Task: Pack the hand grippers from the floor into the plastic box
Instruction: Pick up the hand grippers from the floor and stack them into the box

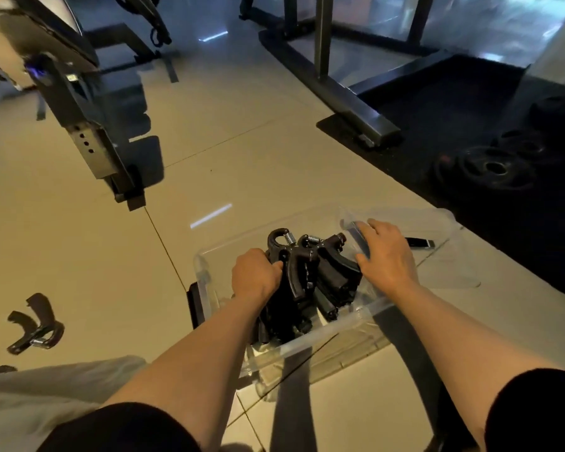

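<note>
Several black curved grippers point(310, 275) fill clear box point(307, 344).

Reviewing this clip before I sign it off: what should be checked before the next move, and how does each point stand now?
1. Left hand has a firm grip on a hand gripper in the plastic box: ok.
2. Right hand steadies the packed pile: ok.
3. Box sits flat on the floor: ok.
4. Floor emptied of grippers: not ok, a loose gripper lies at left.
5. Room left in the box: cannot tell.
</note>
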Available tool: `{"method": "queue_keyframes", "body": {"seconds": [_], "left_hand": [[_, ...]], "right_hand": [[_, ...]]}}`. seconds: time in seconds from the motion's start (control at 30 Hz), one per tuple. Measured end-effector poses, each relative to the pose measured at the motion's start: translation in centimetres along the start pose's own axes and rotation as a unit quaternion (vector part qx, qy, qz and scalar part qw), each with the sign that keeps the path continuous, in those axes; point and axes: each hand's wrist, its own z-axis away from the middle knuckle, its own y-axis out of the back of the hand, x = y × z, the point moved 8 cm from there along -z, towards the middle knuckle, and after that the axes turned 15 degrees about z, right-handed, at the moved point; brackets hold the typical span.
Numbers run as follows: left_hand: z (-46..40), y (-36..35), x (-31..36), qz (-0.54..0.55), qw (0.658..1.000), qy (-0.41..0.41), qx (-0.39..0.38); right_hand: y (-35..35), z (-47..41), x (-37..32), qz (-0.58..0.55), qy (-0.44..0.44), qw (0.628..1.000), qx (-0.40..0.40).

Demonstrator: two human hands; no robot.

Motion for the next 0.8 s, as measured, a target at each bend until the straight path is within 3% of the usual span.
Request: {"method": "queue_keyframes", "body": {"seconds": [0.2,0.47,0.8], "left_hand": [[0.5,-0.6,1.0,-0.042,0.998,0.011,0.034],[1.4,0.3,-0.8,-0.017,0.995,0.072,0.068],[3.1,0.0,-1.5,0.1,0.993,0.056,0.043]], "right_hand": [[-3.5,-0.8,0.3,-0.063,0.009,0.994,-0.089],[-4.1,-1.1,0.4,-0.091,0.016,0.992,-0.087],[-4.8,-1.3,0.5,-0.098,0.009,0.991,-0.092]]}}
